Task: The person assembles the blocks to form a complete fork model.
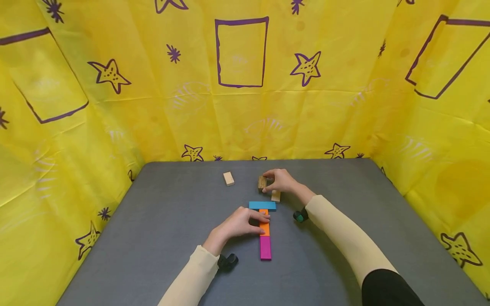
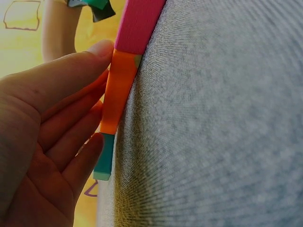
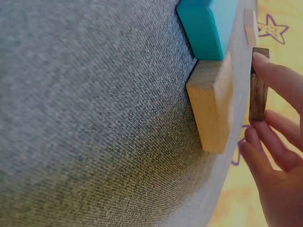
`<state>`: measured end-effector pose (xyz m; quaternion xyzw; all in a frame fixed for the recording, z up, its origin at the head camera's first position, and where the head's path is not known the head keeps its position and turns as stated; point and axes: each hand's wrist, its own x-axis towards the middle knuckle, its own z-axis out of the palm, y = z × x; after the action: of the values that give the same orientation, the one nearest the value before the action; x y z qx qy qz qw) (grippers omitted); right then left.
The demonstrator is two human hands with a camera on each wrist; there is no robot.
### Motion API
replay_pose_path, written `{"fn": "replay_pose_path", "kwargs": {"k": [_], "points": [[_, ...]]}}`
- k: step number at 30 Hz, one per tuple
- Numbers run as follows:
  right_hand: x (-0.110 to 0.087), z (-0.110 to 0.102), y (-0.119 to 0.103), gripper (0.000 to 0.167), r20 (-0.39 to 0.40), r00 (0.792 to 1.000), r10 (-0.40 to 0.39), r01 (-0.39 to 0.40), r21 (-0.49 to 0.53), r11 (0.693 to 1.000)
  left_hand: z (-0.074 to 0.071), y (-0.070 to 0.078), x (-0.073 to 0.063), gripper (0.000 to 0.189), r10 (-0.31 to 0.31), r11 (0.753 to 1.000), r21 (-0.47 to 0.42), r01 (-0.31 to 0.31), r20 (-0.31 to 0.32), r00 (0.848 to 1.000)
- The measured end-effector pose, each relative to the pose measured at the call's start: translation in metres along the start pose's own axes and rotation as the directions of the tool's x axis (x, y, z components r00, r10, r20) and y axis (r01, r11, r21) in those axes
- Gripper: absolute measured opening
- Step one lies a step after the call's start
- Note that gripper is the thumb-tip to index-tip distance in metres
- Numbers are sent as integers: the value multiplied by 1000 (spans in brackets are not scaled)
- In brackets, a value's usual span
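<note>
An orange block [image 1: 264, 229] lies end to end with a magenta block [image 1: 265, 248], and a blue block [image 1: 262, 205] sits crosswise at its far end. My left hand [image 1: 241, 222] rests its thumb and fingertips on the orange block; in the left wrist view the fingers are fairly straight against its face. Further back, my right hand [image 1: 282, 180] pinches a dark brown wooden block [image 3: 258, 90] between thumb and fingers. Below that hand, a pale wooden block [image 3: 210, 111] lies by the blue block, partly hidden in the head view.
Another pale wooden block [image 1: 228, 178] lies alone at the back, left of the right hand. Grey cloth covers the table [image 1: 153, 238]. Yellow patterned fabric [image 1: 241, 123] hangs around its back and sides.
</note>
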<state>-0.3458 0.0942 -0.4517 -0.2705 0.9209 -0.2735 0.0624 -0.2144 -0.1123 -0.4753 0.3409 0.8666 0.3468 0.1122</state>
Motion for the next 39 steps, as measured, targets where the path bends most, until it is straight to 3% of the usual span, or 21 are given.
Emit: {"fn": "replay_pose_path", "kwargs": {"k": [22, 39], "points": [[-17, -2, -16, 62, -46, 998, -51, 51, 1, 999, 1, -3, -1, 36, 23, 1000, -10, -23, -27, 999], [-29, 2, -15, 61, -62, 994, -93, 93, -5, 996, 1, -3, 1, 36, 20, 1000, -11, -21, -31, 999]]}}
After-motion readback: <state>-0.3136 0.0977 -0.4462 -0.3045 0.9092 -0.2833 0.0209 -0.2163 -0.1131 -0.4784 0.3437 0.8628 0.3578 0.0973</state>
